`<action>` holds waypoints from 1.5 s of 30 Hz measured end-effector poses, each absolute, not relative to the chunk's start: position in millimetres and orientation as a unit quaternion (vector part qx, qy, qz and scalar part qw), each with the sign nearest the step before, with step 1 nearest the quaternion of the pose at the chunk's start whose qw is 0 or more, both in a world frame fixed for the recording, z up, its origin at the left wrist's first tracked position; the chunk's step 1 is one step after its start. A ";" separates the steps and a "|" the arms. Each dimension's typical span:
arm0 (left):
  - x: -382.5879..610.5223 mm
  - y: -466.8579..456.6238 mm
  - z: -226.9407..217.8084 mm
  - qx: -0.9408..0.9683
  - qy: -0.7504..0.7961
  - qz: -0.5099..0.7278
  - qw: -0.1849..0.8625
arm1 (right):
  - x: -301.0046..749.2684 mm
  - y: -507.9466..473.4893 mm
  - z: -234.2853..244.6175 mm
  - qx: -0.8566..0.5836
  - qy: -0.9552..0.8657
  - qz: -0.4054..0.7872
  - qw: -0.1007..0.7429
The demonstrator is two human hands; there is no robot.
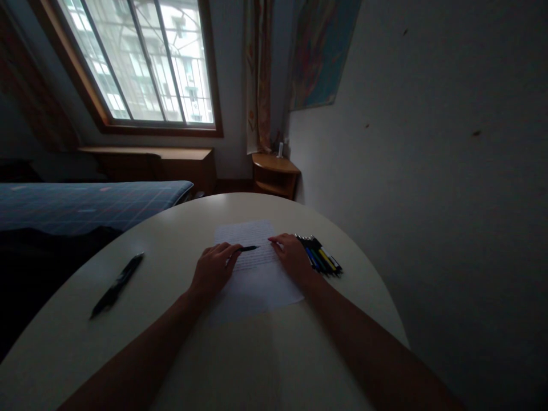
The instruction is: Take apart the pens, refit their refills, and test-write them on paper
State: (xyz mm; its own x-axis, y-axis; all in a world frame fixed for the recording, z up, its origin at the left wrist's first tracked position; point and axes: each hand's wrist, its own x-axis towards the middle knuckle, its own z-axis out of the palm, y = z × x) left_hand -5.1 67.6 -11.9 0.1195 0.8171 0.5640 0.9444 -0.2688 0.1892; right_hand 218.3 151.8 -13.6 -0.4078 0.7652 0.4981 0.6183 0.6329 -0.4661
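Note:
My left hand is closed around a dark pen, whose thin tip points right above the written sheet of paper. Across from that tip, my right hand has its thumb and index finger drawn together over the paper's right side. Whether something small sits between those fingertips is too dim to make out. Lines of handwriting cover the upper part of the sheet, while its lower part looks blank. Just right of my right hand lies a row of several pens, mostly black, with blue and yellow among them.
A long dark object, perhaps a pen case, lies on the left of the round white table. Beyond the table are a bed with a blue plaid cover and a wooden corner stand. A wall rises at right.

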 end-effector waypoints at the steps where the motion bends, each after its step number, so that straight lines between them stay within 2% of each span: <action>1: -5.1 67.7 -11.9 -0.739 -0.596 -0.293 0.107 | 218.5 152.2 -14.1 -0.419 -0.834 0.095 0.347; 29: -3.3 67.1 -10.1 -0.738 -0.602 -0.285 0.107 | 218.9 147.3 -10.3 -0.480 -0.821 0.078 0.300; 38: -3.9 67.4 -10.7 -0.740 -0.597 -0.289 0.109 | 216.7 146.3 -7.3 -0.457 -0.817 0.065 0.345; 45: -5.1 67.9 -12.2 -0.745 -0.588 -0.293 0.114 | 212.4 139.6 -4.0 -0.346 -0.847 0.089 0.395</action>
State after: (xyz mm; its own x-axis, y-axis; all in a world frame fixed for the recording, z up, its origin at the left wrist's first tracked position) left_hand -5.1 67.9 -12.2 0.1368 0.8100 0.5703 0.9432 -0.2824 0.1748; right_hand 212.4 139.6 -4.0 -0.4494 0.6553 0.6071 0.5155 0.7453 -0.4228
